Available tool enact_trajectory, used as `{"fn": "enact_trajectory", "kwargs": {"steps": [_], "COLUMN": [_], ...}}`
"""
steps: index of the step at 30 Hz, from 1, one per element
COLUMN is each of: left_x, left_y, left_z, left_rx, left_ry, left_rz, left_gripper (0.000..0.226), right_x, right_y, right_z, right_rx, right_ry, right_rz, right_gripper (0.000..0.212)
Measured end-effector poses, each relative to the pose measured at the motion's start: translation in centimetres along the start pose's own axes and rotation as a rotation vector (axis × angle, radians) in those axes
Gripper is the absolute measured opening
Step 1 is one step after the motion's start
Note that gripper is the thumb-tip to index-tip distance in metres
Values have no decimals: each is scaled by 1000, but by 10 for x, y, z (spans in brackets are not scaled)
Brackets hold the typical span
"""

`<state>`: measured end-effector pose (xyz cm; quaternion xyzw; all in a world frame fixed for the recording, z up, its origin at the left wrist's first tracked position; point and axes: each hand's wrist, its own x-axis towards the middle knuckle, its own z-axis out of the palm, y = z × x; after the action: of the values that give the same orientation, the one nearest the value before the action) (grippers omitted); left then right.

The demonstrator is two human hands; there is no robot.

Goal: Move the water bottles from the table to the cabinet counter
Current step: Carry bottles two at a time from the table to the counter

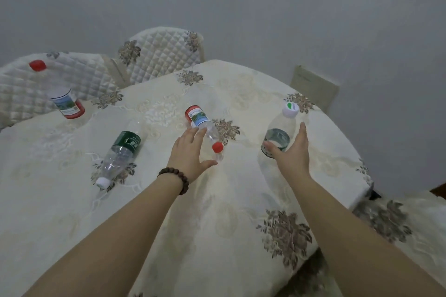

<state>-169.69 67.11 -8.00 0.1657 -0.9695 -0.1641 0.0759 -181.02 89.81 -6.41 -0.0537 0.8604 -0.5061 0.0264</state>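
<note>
Head view: clear ribbed plastic bottles [205, 128] on embroidered tablecloth [231, 200]

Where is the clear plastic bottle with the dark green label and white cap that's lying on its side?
The green-labelled bottle lies left of centre on the floral tablecloth, left of the left hand, cap toward the camera.

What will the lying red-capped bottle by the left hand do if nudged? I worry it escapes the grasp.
The red-capped bottle lies on its side on the tablecloth, so it will probably roll. It looks clear and nearly empty, so likely light and easily dented. The left hand is open beside it, not yet gripping.
</note>
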Motion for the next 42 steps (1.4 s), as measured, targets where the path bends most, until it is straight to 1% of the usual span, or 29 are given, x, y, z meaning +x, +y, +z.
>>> {"fn": "enact_trajectory", "kwargs": {"steps": [2,5,7,9,12,14,19,21,23,27,29,32,35,37,42], "left_x": [25,58,78,94,110,114,106,100,91,56,33,3,-29,-49,-87], "left_y": [-9,-22,-29,-34,-39,-40,-45,-47,-44,-24,-14,-2,10,19,46], "left_z": [5,17,26,33,39,40,43,43,37,9,-7,-27,-45,-55,-80], "left_rx": [47,159,239,310,376,393,419,357,222,-213,-343,-477,-613,-640,-702], "left_ry": [-48,-152,-216,-237,-243,-228,-110,-37,12,89,98,119,142,160,172], "left_rz": [7,22,32,59,107,125,142,162,136,-15,-103,-203,-262,-269,-228], "left_gripper": [100,106,105,97,83,77,65,63,68,76,77,74,69,70,63], "right_x": [13,25,29,30,33,34,31,30,27,11,-2,-24,-49,-68,-119], "right_y": [6,12,16,19,25,28,31,28,23,9,-2,-22,-38,-45,-56], "right_z": [10,17,21,22,26,25,21,20,18,13,9,0,-14,-27,-61], "right_rx": [20,54,60,58,50,43,46,49,51,63,75,84,75,69,57], "right_ry": [29,49,50,49,52,55,53,48,29,-29,-43,-60,-55,-44,18], "right_rz": [-40,-65,-103,-137,-167,-174,-155,-143,-130,-117,-123,-141,-164,-170,-175], "right_gripper": [103,85,77,76,76,77,78,78,77,77,77,77,77,78,77]}}
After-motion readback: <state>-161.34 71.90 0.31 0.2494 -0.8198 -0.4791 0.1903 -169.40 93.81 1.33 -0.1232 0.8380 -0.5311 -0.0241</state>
